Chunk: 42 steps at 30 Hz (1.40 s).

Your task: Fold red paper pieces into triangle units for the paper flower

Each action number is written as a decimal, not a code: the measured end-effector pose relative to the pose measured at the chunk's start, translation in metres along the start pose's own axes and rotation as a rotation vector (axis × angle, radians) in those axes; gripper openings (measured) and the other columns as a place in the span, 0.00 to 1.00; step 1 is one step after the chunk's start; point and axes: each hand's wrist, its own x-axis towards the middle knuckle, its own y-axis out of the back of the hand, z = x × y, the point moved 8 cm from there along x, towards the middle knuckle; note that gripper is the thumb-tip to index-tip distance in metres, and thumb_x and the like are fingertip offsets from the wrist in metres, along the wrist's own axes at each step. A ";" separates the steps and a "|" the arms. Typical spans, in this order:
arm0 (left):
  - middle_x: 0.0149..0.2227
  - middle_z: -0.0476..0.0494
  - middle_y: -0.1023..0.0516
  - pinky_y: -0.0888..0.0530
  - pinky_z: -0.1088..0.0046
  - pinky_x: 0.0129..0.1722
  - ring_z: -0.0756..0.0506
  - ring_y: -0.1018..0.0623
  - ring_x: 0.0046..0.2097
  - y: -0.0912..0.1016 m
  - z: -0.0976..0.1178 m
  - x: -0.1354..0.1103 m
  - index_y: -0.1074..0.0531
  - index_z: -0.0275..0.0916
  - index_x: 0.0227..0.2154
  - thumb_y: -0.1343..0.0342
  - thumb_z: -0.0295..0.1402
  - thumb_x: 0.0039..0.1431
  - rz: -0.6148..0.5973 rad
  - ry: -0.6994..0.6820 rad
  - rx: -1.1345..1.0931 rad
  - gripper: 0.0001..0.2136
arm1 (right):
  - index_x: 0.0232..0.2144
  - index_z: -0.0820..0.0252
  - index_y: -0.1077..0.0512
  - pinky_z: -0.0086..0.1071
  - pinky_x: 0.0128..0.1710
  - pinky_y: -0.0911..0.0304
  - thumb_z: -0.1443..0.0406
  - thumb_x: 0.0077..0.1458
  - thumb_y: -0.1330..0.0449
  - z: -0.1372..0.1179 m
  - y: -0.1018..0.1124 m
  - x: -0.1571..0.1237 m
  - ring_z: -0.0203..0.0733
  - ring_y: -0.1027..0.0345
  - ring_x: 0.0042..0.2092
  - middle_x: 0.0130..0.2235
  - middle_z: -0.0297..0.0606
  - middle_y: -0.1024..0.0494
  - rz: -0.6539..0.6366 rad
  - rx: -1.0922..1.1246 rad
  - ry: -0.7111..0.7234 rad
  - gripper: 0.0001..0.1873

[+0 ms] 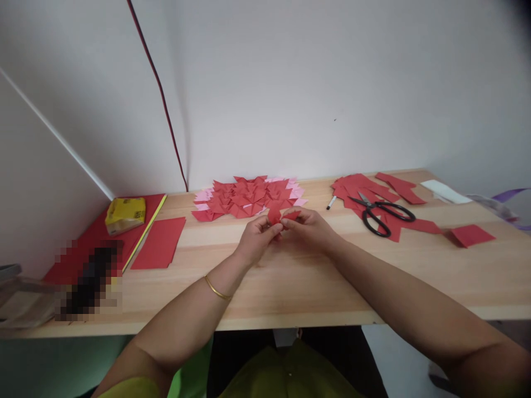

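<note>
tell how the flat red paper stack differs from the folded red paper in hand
The flat red paper stack lies on the pale wooden table; the folded red paper is held by the left hand and right hand. The stack is larger and rectangular; the folded paper is smaller, with protruding flaps. Both are red.

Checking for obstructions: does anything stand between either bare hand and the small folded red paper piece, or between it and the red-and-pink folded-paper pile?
Nothing visible does: the left hand and right hand hold the red paper piece, and nothing shows between it and the pile.
</note>
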 end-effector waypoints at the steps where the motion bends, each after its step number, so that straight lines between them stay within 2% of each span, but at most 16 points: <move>1: 0.25 0.48 0.25 0.33 0.75 0.30 0.52 0.28 0.26 0.000 0.001 0.000 0.27 0.34 0.30 0.38 0.37 0.49 0.001 -0.014 0.003 0.10 | 0.28 0.59 0.28 0.35 0.38 0.37 0.54 0.49 0.37 -0.002 -0.001 0.000 0.38 0.32 0.33 0.30 0.36 0.26 -0.013 -0.003 0.005 0.14; 6: 0.28 0.46 0.24 0.32 0.74 0.31 0.52 0.28 0.27 0.004 0.001 0.002 0.26 0.34 0.31 0.38 0.37 0.49 0.025 -0.029 0.039 0.11 | 0.27 0.60 0.27 0.33 0.37 0.37 0.52 0.55 0.43 0.000 -0.002 -0.001 0.37 0.32 0.33 0.30 0.37 0.25 -0.025 -0.106 -0.046 0.17; 9: 0.26 0.46 0.25 0.31 0.74 0.30 0.51 0.28 0.27 0.004 0.004 0.002 0.26 0.33 0.29 0.38 0.38 0.48 0.019 -0.043 0.087 0.11 | 0.31 0.60 0.27 0.32 0.36 0.37 0.54 0.51 0.39 0.005 -0.002 -0.002 0.37 0.32 0.32 0.28 0.35 0.26 -0.027 -0.054 -0.064 0.15; 12: 0.25 0.46 0.25 0.32 0.75 0.30 0.51 0.28 0.27 0.003 0.005 0.002 0.25 0.33 0.28 0.38 0.38 0.49 0.001 -0.044 0.145 0.11 | 0.29 0.60 0.28 0.31 0.34 0.38 0.55 0.48 0.35 0.005 0.000 -0.002 0.36 0.33 0.31 0.27 0.34 0.26 -0.007 -0.038 -0.046 0.14; 16: 0.28 0.45 0.24 0.32 0.74 0.31 0.51 0.28 0.27 0.002 0.003 0.002 0.25 0.33 0.30 0.39 0.38 0.51 -0.020 -0.045 0.148 0.11 | 0.27 0.60 0.27 0.31 0.36 0.39 0.54 0.53 0.40 0.000 0.000 -0.001 0.36 0.34 0.32 0.29 0.35 0.26 -0.021 -0.088 -0.009 0.14; 19: 0.25 0.47 0.25 0.32 0.74 0.30 0.51 0.28 0.27 0.004 0.001 0.002 0.26 0.33 0.29 0.39 0.39 0.50 -0.006 -0.041 0.148 0.11 | 0.25 0.60 0.26 0.32 0.38 0.39 0.52 0.55 0.43 -0.004 0.002 0.000 0.38 0.33 0.34 0.31 0.36 0.25 -0.012 -0.139 0.006 0.18; 25: 0.24 0.48 0.26 0.34 0.75 0.28 0.51 0.29 0.26 0.004 -0.001 0.002 0.26 0.34 0.30 0.39 0.40 0.51 -0.024 -0.019 0.244 0.12 | 0.26 0.60 0.26 0.32 0.37 0.38 0.54 0.48 0.36 -0.002 0.002 0.000 0.37 0.33 0.34 0.31 0.36 0.25 -0.001 -0.175 -0.017 0.15; 32: 0.22 0.49 0.28 0.36 0.76 0.26 0.52 0.31 0.24 0.005 -0.003 0.003 0.28 0.35 0.27 0.41 0.39 0.52 -0.038 -0.030 0.259 0.11 | 0.24 0.61 0.27 0.31 0.37 0.39 0.52 0.56 0.45 -0.006 0.001 0.000 0.38 0.33 0.33 0.30 0.36 0.25 -0.052 -0.180 0.000 0.20; 36: 0.25 0.47 0.26 0.37 0.76 0.25 0.52 0.31 0.24 0.004 -0.001 0.002 0.27 0.34 0.28 0.41 0.40 0.51 -0.032 -0.012 0.288 0.12 | 0.26 0.61 0.27 0.31 0.36 0.38 0.53 0.49 0.38 -0.001 0.001 0.000 0.38 0.33 0.33 0.31 0.36 0.25 -0.053 -0.178 -0.046 0.16; 42: 0.32 0.45 0.24 0.32 0.74 0.31 0.52 0.28 0.28 -0.004 0.000 0.002 0.26 0.34 0.33 0.40 0.37 0.49 -0.111 0.020 0.143 0.11 | 0.26 0.61 0.28 0.30 0.34 0.40 0.52 0.49 0.38 0.002 0.006 0.001 0.36 0.35 0.31 0.28 0.35 0.27 -0.019 -0.144 -0.057 0.17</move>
